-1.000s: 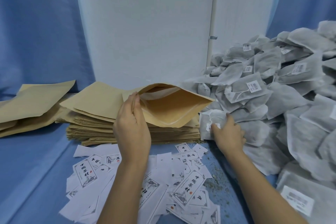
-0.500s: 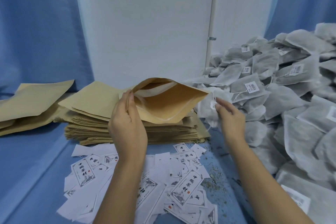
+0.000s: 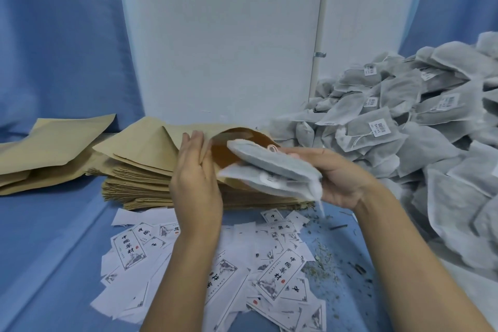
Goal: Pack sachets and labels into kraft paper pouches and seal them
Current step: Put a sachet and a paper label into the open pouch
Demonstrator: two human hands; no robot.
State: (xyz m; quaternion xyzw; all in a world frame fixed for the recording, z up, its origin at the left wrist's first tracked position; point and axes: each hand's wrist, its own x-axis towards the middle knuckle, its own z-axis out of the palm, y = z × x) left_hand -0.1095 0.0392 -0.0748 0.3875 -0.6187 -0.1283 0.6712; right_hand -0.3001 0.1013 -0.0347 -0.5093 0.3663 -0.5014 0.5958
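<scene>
An open kraft pouch (image 3: 231,143) lies on top of a stack of flat kraft pouches (image 3: 140,183), its mouth facing right. My left hand (image 3: 195,178) holds the pouch's near lip with straight fingers and thumb. My right hand (image 3: 336,178) grips two grey mesh sachets (image 3: 272,170) with white strings, their leading ends at the pouch mouth. A big heap of grey sachets (image 3: 420,137) with small white tags fills the right side. Printed white labels (image 3: 280,272) lie scattered on the blue cloth in front of me.
More kraft pouches (image 3: 48,148) lie spread at the far left. A white panel (image 3: 221,35) stands behind the stack, with blue curtain on both sides. Loose herb crumbs (image 3: 323,264) dot the blue cloth near the labels.
My right hand lifted sachets from the heap and carried them left to the pouch mouth. My left hand stayed on the pouch lip.
</scene>
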